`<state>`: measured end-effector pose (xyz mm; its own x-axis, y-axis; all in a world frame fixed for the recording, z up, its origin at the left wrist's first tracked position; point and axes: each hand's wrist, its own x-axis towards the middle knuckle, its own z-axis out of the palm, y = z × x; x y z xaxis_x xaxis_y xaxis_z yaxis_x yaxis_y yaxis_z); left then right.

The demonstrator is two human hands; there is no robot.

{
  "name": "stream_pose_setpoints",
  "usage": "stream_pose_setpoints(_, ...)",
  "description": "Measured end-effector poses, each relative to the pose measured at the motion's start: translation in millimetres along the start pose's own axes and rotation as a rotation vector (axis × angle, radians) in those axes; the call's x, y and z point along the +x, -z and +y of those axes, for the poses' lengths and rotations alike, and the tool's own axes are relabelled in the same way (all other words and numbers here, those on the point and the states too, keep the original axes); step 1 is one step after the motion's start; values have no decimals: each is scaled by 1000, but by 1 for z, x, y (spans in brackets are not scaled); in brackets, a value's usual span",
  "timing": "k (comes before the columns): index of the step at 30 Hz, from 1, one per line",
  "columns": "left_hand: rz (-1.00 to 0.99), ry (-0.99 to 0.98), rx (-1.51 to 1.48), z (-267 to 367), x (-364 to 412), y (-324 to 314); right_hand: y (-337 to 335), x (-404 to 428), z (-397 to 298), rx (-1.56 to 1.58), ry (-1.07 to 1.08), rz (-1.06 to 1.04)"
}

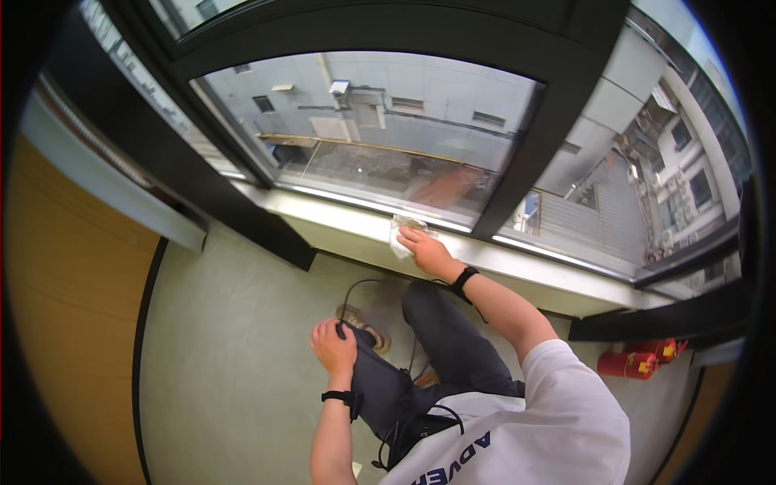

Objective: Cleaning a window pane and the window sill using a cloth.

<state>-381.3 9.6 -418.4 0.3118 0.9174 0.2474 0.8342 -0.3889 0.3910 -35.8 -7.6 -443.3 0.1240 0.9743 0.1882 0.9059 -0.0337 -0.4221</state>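
Note:
My right hand presses a crumpled white wipe onto the pale window sill, close to the bottom of the window frame. The upper part of the wipe shows a grey-brown stain. Lower down, my left hand rests over my bent knee in dark trousers. A small dark patch shows between its thumb and fingers; I cannot tell what it is. Each wrist wears a black strap. Behind the sill stands the window pane, with a faint reflection of a hand in it.
Dark window posts rise from the sill. Two red fire extinguishers are on the floor at the right. A thin black cable loops near my shoe. A wood-coloured panel borders the pale floor at left.

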Motion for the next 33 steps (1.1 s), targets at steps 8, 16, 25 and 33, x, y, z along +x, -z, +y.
stream_pose_setpoints(8, -55, -120, 30, 32, -10, -2, 76, -165, 53, 29, -211, 64)
stream_pose_setpoints(16, -122, -209, 42, 62, -13, -17, 125, -301, 95, -84, -486, 210)
stream_pose_setpoints(25, -163, -233, 86, 75, -18, -25, 170, -413, 142, -102, -608, 314)
stream_pose_setpoints(33, -122, -191, 83, 68, -23, -20, 201, -495, 187, -253, -798, 386)
